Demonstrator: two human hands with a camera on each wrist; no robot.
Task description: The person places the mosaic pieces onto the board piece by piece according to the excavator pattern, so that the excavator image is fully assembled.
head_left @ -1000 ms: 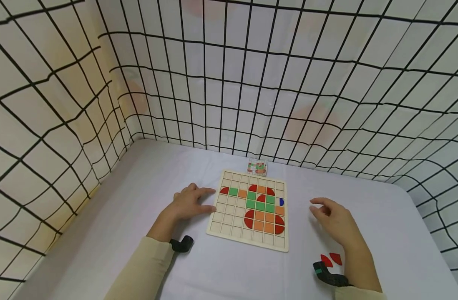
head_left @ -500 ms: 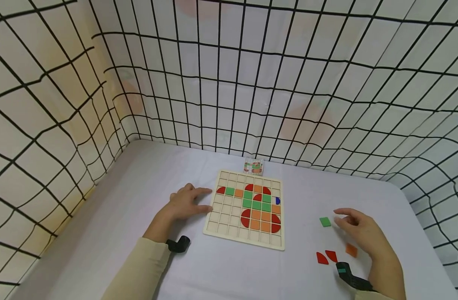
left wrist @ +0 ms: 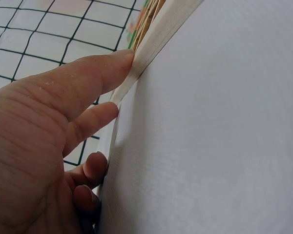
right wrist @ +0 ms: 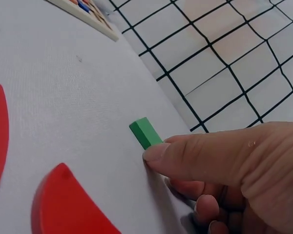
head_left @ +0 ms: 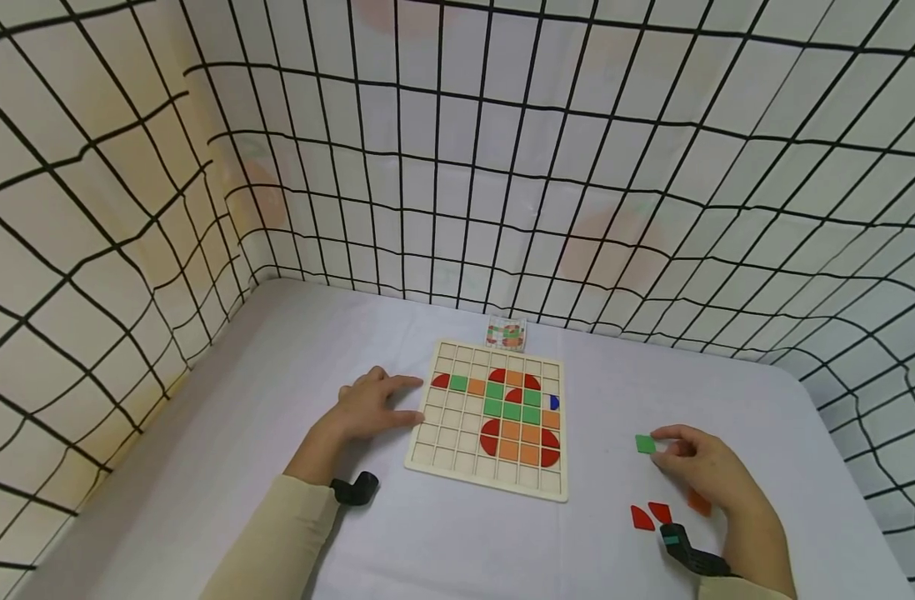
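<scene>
My right hand (head_left: 708, 471) pinches a green square tile (head_left: 644, 444) between thumb and index finger, on the right part of the table. In the right wrist view, the thumb lies over one end of that green tile (right wrist: 144, 131), close to the tablecloth. My left hand (head_left: 369, 407) has its thumb and index finger stretched out to the left edge of a wooden grid board (head_left: 452, 440); in the left wrist view, the thumb (left wrist: 102, 70) touches the board's side (left wrist: 156, 44). Red, green and orange pieces fill several cells of the board, with a blue piece (head_left: 554, 402) near its right edge.
Two red rounded pieces (head_left: 642, 517) lie near my right wrist, and an orange tile (head_left: 699, 502) is partly hidden under the right hand. A small patterned card (head_left: 506, 332) lies behind the board. Black wire mesh (head_left: 457, 192) encloses the white table.
The right hand first moved right and nearer, uncovering the green and orange tiles, then shifted left and took hold of the green tile. The left hand stays at the board's edge.
</scene>
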